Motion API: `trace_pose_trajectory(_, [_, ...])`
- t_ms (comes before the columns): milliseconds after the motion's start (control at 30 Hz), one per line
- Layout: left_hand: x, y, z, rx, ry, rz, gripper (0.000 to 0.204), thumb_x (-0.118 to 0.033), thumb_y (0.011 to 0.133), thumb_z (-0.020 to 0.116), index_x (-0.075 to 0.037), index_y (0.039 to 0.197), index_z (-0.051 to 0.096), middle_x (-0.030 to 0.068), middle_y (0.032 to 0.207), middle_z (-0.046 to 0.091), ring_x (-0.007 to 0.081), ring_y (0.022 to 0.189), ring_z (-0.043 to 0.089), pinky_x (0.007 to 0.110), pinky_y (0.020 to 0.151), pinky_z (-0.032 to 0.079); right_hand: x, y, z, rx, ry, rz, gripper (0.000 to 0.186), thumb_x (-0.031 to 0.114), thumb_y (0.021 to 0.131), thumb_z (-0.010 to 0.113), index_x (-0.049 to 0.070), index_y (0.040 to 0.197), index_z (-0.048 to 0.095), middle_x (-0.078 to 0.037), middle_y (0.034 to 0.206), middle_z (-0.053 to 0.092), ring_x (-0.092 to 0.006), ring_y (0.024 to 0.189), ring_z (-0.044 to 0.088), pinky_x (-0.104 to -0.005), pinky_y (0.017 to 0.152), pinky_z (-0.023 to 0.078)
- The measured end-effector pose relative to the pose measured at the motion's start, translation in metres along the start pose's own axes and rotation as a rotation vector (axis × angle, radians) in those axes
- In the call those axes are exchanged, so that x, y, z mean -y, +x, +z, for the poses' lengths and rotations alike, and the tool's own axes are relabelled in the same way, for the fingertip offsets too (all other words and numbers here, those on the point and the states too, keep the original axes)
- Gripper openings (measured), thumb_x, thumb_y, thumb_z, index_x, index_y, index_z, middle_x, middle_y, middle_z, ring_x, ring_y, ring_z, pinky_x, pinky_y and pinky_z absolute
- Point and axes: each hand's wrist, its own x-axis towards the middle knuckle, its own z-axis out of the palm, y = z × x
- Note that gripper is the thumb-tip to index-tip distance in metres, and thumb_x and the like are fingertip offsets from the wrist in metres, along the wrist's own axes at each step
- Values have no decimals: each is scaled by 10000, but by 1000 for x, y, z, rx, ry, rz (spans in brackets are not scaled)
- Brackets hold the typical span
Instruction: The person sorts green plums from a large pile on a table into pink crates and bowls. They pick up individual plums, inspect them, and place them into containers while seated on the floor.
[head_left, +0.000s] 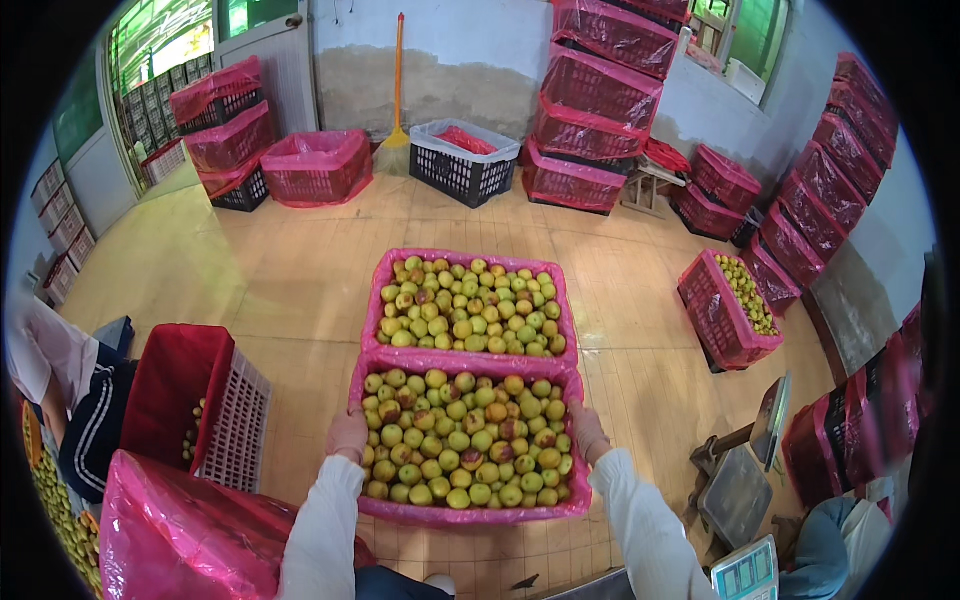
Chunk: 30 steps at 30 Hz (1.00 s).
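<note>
A crate lined with pink plastic film [470,516] is in front of me, full of round yellow-green fruits with brown patches [470,440], which look like jujubes. My left hand [348,436] is closed on the crate's left end, and my right hand [588,432] on its right end. Film and crate wall hide part of my fingers. A second pink-lined crate [468,254], filled with the same fruits, touches the far long side of the held one.
At left, a red-lined white crate [236,425] stands beside a seated person [85,410]. Pink film [185,530] bulges near my left arm. On the right are a platform scale [735,495] and another fruit crate [730,310]. Stacked pink-covered crates [600,95] and a broom [398,90] line the wall.
</note>
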Motion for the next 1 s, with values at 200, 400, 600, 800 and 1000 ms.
trace_pose_trajectory(200, [-53, 43, 28, 2, -53, 80, 640, -539, 965, 348, -29, 1181, 669, 282, 1175, 636, 439, 1150, 591, 484, 993, 451, 19, 78, -9, -31, 158, -6, 617, 549, 974, 473, -36, 1071, 644, -117, 1002, 642, -257, 946, 570, -371, 906, 441])
trace_pose_trajectory(400, [-27, 59, 22, -28, 21, 63, 590, -531, 970, 352, -78, 1194, 655, 227, 1203, 649, 414, 1130, 611, 501, 963, 469, -36, -61, -7, -239, 94, -314, 454, 430, 1020, 446, 37, 1164, 620, -100, 1065, 657, -246, 991, 568, -361, 948, 440])
trace_pose_trajectory(600, [-57, -76, 17, -386, 92, 506, 409, -395, 896, 550, -130, 1209, 558, 147, 1256, 544, 359, 1149, 511, 500, 952, 435, -187, -324, -79, 71, 54, 31, 353, 370, 984, 530, 50, 1050, 665, -76, 904, 660, -170, 845, 606, -316, 800, 487])
trace_pose_trajectory(800, [-62, -306, 15, 309, 46, 1233, 404, -338, 836, 610, -110, 1170, 621, 168, 1226, 582, 375, 1151, 537, 482, 950, 458, -250, -487, -108, 424, 227, 403, 263, 327, 974, 589, 84, 1058, 641, -6, 925, 631, -113, 796, 590, -247, 627, 481])
trace_pose_trajectory(1000, [21, -455, -148, 492, 203, 1674, 552, -378, 818, 658, -115, 1290, 547, 159, 1378, 486, 397, 1285, 446, 484, 1045, 415, -226, -570, -81, 315, 105, 87, 307, 292, 956, 607, 59, 1155, 633, -32, 918, 657, -127, 775, 605, -273, 693, 508])
